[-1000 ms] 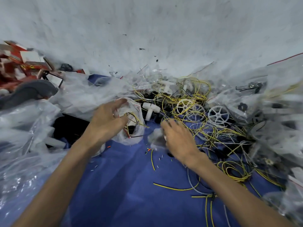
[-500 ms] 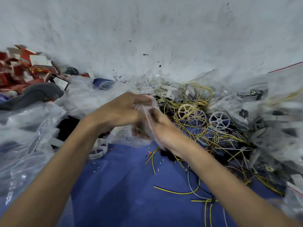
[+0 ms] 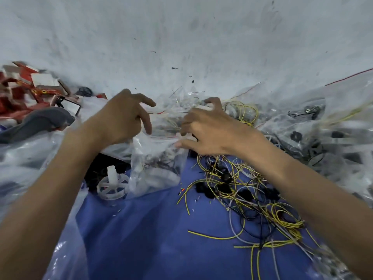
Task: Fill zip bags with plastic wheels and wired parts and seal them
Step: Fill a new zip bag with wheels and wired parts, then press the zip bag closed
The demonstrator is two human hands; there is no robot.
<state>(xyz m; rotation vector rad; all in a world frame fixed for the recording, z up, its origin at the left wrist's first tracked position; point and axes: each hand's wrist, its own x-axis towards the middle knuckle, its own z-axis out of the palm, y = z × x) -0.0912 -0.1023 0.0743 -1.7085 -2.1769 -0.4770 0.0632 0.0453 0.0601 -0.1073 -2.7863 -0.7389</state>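
A clear zip bag (image 3: 157, 170) with a red zip line hangs upright between my hands over the blue cloth (image 3: 153, 235). Dark wires and a white plastic wheel show inside it. My left hand (image 3: 123, 118) holds the bag's top left corner, with the index finger curled above it. At the top right corner my right hand (image 3: 207, 132) pinches the edge; a small white piece shows at its fingertips. A loose white spoked wheel (image 3: 113, 183) lies just left of the bag. Tangled yellow, grey and black wired parts (image 3: 242, 190) spread out to the right.
Heaps of clear plastic bags lie at the left (image 3: 26, 158) and at the right (image 3: 323, 138). Red and white boxes (image 3: 22, 89) and a grey curved object (image 3: 40, 120) sit at the far left. A pale wall (image 3: 181, 37) rises behind.
My hands have lifted the bag and slid apart along its top edge. One second ago the right hand was down by the wires, away from the bag.
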